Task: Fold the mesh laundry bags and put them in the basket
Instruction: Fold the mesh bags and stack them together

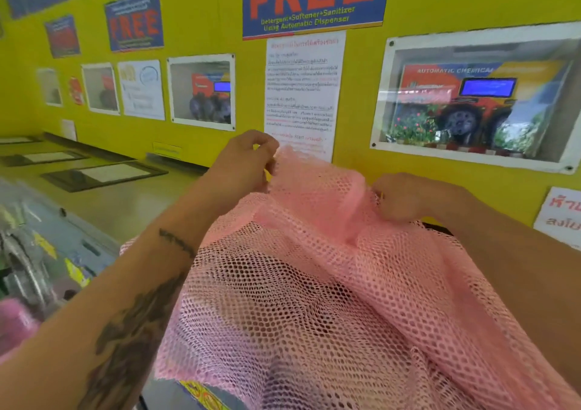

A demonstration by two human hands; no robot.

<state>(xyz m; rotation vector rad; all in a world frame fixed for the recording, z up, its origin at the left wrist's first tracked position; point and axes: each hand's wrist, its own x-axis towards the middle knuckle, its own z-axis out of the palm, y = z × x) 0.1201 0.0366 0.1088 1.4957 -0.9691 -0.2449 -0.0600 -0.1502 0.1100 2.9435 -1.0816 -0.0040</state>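
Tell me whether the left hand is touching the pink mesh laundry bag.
Touching. The head view shows the left hand pinching the top edge of the pink mesh laundry bag between its curled fingers.

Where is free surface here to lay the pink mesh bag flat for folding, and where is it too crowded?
Free: the beige machine tops on the left, between the yellow wall and the dark-framed lid panel. Crowded: the lower left, with blurred grey and pink items. Straight ahead, the pink mesh bag, pinched by the left hand and right hand, hides what lies below.

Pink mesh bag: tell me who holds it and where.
Both hands: left hand pinches the mesh bag at its raised top edge; right hand grips the same edge.
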